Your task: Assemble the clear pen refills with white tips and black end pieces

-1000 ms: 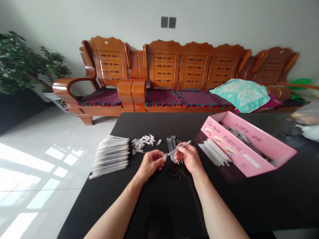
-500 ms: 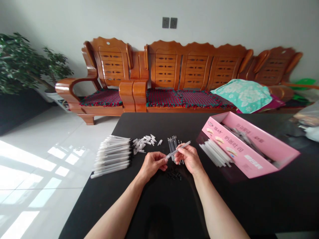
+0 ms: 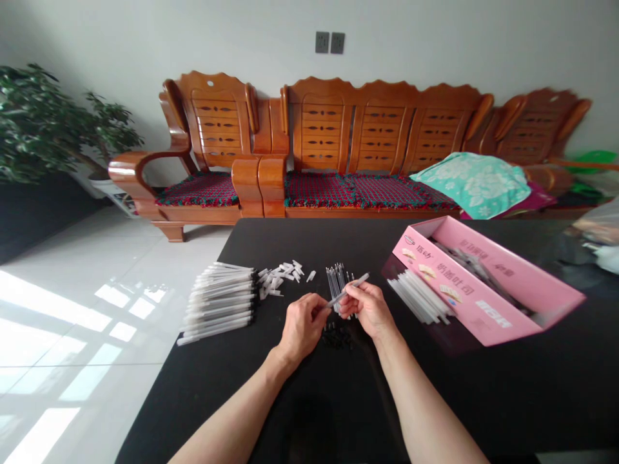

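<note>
Over the black table (image 3: 309, 399) my right hand (image 3: 367, 310) pinches a translucent pen barrel (image 3: 355, 284) that slants up to the right. My left hand (image 3: 302, 325) is closed with its fingertips at the barrel's lower end, pinching something too small to make out. Just beneath the hands lies a small heap of black tips (image 3: 337, 337). Behind them rests a bundle of thin refills (image 3: 334, 278).
A stack of assembled white pens (image 3: 220, 303) lies at the left, with loose white caps (image 3: 280, 274) beside it. Empty barrels (image 3: 418, 296) lean against a pink box (image 3: 488, 283) at the right. A wooden sofa (image 3: 367, 148) stands behind the table, a plant (image 3: 43, 122) far left.
My left hand has moved right and closed in on the barrel's lower end. The right hand keeps the barrel almost still.
</note>
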### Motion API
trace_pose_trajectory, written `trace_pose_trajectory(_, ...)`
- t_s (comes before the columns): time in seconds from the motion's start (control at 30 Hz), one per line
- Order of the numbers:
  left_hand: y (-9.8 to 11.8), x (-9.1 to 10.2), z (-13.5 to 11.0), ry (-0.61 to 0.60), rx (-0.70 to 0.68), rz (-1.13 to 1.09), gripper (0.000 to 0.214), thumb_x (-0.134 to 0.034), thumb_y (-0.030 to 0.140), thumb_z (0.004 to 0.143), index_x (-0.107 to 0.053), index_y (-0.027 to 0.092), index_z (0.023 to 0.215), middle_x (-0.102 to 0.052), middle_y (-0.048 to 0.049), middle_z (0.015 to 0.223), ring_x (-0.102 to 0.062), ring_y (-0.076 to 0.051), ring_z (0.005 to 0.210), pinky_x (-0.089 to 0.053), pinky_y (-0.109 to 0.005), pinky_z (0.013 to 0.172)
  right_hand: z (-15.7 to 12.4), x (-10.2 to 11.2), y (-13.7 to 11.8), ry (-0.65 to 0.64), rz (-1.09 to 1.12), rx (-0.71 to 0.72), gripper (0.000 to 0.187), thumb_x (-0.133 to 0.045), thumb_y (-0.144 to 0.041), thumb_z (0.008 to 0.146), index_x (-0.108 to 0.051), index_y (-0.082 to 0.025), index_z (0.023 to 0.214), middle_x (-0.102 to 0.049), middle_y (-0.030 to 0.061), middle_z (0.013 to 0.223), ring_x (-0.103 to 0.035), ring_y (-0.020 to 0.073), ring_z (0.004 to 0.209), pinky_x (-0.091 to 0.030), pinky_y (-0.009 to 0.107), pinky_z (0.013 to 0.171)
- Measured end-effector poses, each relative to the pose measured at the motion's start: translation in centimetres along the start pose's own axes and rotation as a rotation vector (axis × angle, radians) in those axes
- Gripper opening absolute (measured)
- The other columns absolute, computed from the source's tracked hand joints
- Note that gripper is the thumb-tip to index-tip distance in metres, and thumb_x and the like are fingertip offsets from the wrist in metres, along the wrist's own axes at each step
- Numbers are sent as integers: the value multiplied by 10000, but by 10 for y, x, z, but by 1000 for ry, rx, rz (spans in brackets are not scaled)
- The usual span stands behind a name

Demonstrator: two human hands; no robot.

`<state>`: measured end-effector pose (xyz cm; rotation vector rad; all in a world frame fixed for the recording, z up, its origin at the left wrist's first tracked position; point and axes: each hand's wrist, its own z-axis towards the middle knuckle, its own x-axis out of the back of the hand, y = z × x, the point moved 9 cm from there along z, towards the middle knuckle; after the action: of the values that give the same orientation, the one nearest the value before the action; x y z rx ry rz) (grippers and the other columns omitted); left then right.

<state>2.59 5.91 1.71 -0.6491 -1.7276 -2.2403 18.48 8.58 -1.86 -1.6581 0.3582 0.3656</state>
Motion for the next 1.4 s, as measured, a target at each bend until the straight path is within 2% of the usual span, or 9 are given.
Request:
trace_pose_trajectory(0.3, 4, 19, -4, -105, -63, 200, 123, -545, 251, 896, -657, 205, 877, -654, 4, 716, -589, -135, 643, -398, -227, 614, -4, -11, 3, -57, -83, 0, 340, -783, -397, 727, -680, -129, 910, -714, 51, 600, -646, 171, 418, -507, 225, 336)
trace_pose_trajectory(0.43, -1, 73, -23, -13, -53, 408, 170, -500, 294, 938, -656, 229, 922, -686, -7, 893, -632, -154, 782, -434, -247, 707, -2, -1, -12, -2, -15, 76, 392, -736, -447, 776, -670, -139, 1009, -691, 22, 565, -609, 153, 386, -463, 214, 306)
trace_pose_trajectory(0.6, -31, 156, -63, 168, -18, 598, 274, -466, 440, 955, -672, 262, 987, -662, -33, 1146, -631, -209, 1026, -475, -302, 868, 0, 8, -21, 52, 24, 124, 352, -739, -429, 775, -679, -136, 961, -682, 18, 560, -592, 144, 381, -464, 221, 303)
trace_pose_trajectory(0.77, -72, 198, -96, 241, -74, 694, 406, -433, 553, 933, -711, 257, 920, -673, -65, 1097, -625, -258, 1028, -493, -397, 931, 1, 26, -29, 155, 50, 196, 342, -750, -409, 757, -685, -132, 945, -681, 14, 558, -593, 141, 390, -462, 218, 308)
trace_pose_trajectory(0.97, -95, 206, -107, 245, -112, 772, 425, -434, 573, 923, -718, 257, 929, -670, -71, 1103, -626, -287, 1008, -515, -449, 893, 1, 38, -31, 233, 16, 220, 375, -753, -433, 729, -678, -129, 937, -671, 11, 550, -585, 138, 386, -442, 213, 307)
trace_pose_trajectory(1.1, -99, 203, -105, 232, -101, 788, 408, -444, 567, 915, -698, 260, 997, -662, -74, 1140, -620, -307, 1036, -516, -474, 897, 0, 54, -30, 385, -195, 224, 382, -736, -460, 709, -664, -133, 892, -644, 6, 530, -555, 132, 360, -373, 195, 285)
trace_pose_trajectory(1.2, -100, 198, -104, 204, -94, 788, 373, -461, 533, 914, -676, 261, 1051, -652, -75, 1165, -611, -315, 1064, -512, -490, 910, -6, 77, -46, 578, -567, 233, 305, -663, -410, 755, -677, -145, 905, -633, 6, 537, -556, 143, 378, -368, 207, 321)
trace_pose_trajectory(1.3, -96, 193, -100, 185, -91, 788, 338, -488, 490, 911, -661, 266, 1096, -639, -73, 1195, -601, -313, 1094, -514, -480, 919, -21, 97, -78, 820, -1166, 231, 184, -619, -267, 783, -712, -146, 886, -703, 96, 683, -686, 233, 648, -499, 290, 538)
trace_pose_trajectory(1.4, -80, 184, -92, 190, -117, 774, 336, -514, 478, 900, -656, 270, 1123, -638, -68, 1200, -593, -309, 1118, -515, -462, 928, -29, 116, -90, 928, -1524, 13, 207, -628, -241, 790, -726, -136, 939, -734, 182, 836, -705, 338, 822, -518, 416, 669)
